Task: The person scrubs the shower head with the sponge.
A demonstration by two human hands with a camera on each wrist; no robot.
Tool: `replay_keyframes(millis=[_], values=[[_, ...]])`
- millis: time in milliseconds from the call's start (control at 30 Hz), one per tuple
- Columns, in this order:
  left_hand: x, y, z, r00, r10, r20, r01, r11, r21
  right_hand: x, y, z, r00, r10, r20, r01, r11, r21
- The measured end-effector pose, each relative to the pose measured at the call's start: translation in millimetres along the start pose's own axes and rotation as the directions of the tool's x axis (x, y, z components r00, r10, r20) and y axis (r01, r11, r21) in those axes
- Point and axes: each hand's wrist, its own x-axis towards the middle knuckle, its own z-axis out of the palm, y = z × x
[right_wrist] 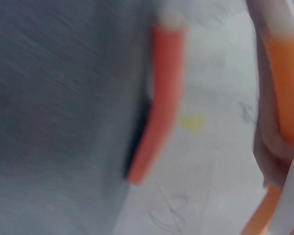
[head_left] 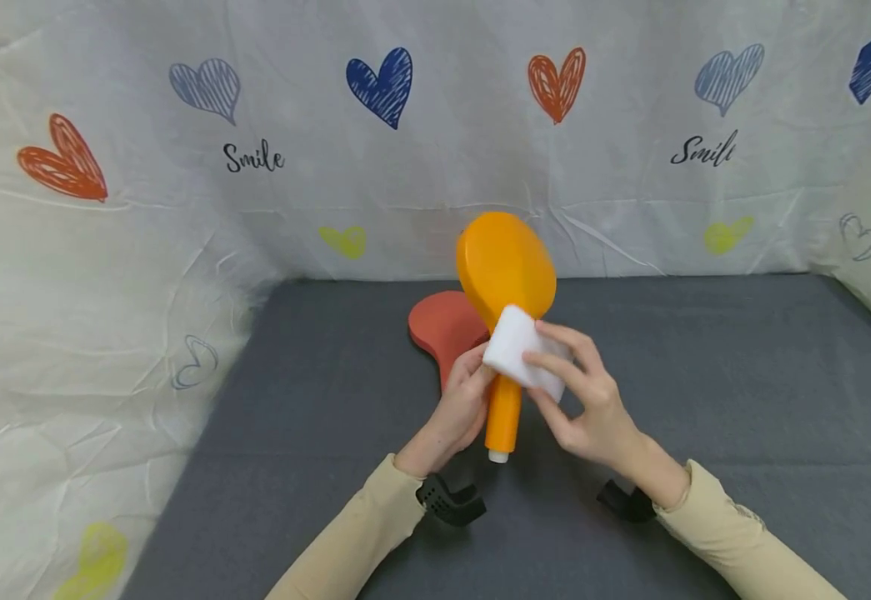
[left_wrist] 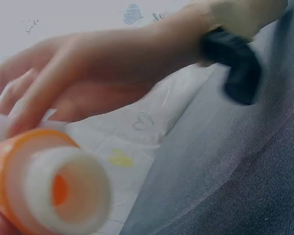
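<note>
As the left grip [head_left: 463, 410] clasps an orange paddle [head_left: 506, 265] above the bench [head_left: 292, 433], the right grip [head_left: 588, 408] pinching a white sponge [head_left: 512, 343] at its neck, only the left-wrist view shows the handle's hollow end [left_wrist: 81, 196]

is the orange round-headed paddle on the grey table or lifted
Lifted: the left hand grips the orange round-headed paddle, clear of the grey table in both wrist views.

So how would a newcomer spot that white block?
Over the dark grey table, the left hand holds an orange paddle. In front of it, the right hand pinches the white block. Only that is boxy: the orange paddle and red paddle have rounded heads.
</note>
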Motion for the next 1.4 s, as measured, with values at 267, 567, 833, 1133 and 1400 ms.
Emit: replay_keyframes(millis=[267, 567, 833, 1133, 1400], values=[[1.1, 3.0, 3.1, 0.998, -0.055, 0.024, 0.056, 0.997, -0.048, 7.2, 5, -3, 0.993, 0.118, 0.006, -0.118, 0.993, -0.004], [1.6, 8.4, -8.8, 1.0, -0.002, 0.023, 0.005, 0.994, -0.111, -47.3, -7, 9, 0.979, -0.022, 0.204, 0.003, 0.996, 0.093], [-0.1, 5.5, -5.8, 0.997, -0.023, 0.069, 0.028, 0.997, -0.076, -22.9, 11, 3, 0.991, -0.008, 0.134, 0.006, 1.0, 0.014], [-0.2, 5.9, -2.0, 0.997, -0.066, 0.047, 0.07, 0.992, -0.1, -15.2, 15, 3, 0.992, 0.054, 0.11, -0.053, 0.998, -0.015], [2.9, 9.0, -8.1, 0.993, -0.117, -0.014, 0.116, 0.991, -0.062, -50.7, -6, 13, 0.961, -0.099, 0.257, 0.099, 0.995, 0.011]])
